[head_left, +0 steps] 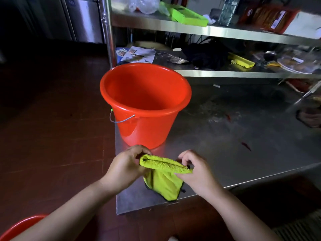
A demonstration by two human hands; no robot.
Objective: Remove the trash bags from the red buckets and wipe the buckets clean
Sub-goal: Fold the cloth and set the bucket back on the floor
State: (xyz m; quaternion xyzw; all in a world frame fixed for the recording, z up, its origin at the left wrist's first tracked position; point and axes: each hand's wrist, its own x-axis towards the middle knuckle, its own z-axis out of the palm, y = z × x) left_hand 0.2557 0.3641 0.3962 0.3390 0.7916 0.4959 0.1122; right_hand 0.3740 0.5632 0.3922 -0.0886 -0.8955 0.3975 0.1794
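A red bucket (145, 105) with a wire handle stands upright on the left end of a steel table (234, 145); no bag is inside it. Just in front of the bucket I hold a folded yellow-green cloth (164, 176) above the table's near corner. My left hand (126, 167) pinches the cloth's left end. My right hand (196, 173) pinches its right end, and the rest of the cloth hangs down between them. The rim of a second red bucket (19, 225) shows at the bottom left, on the floor.
Steel shelves (225, 32) rise behind the table with a green tray (187, 16), papers, a black bundle and a yellow item (241, 61). A dark red tiled floor (52, 119) lies to the left. Another person's hand (311, 117) is at the right edge.
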